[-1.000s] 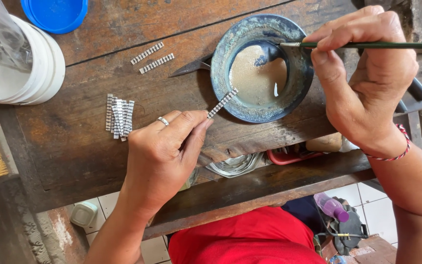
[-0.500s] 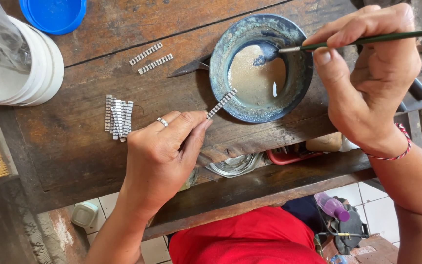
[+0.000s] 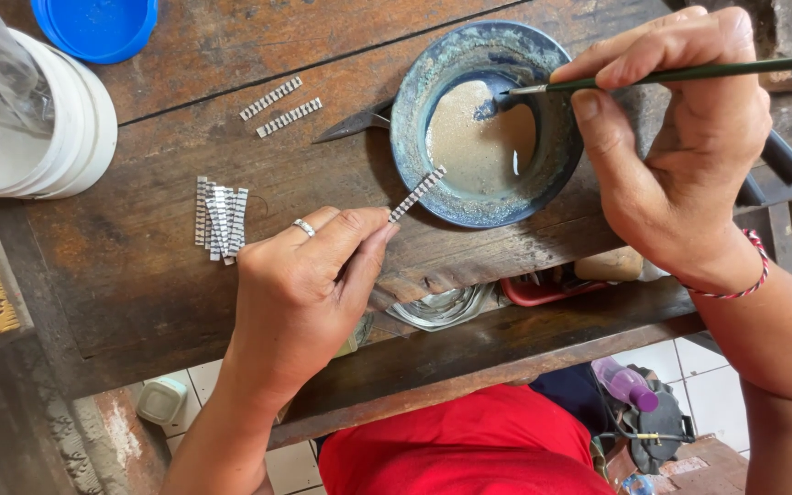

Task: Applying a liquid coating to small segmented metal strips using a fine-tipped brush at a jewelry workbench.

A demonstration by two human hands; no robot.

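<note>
My left hand (image 3: 309,284), with a ring on one finger, pinches a small beaded silver strip (image 3: 417,193) that points up toward the rim of a round blue-grey bowl (image 3: 414,101). The bowl holds a pale tan liquid. My right hand (image 3: 680,156) grips a thin dark green brush (image 3: 689,73); its tip dips into the liquid near the bowl's upper middle. A pile of several similar silver strips (image 3: 220,218) lies left of my left hand, and two more strips (image 3: 280,106) lie farther up on the worn wooden workbench (image 3: 139,293).
A stack of white containers (image 3: 57,128) stands at the left edge, with a blue lid (image 3: 95,26) above it. A dark pointed metal tool (image 3: 355,124) lies beside the bowl. Under the bench front are a round metal dish (image 3: 442,307) and a red object (image 3: 543,291).
The brush has tilted slightly and its tip has shifted within the bowl's liquid. My left hand and its strip have stayed where they were.
</note>
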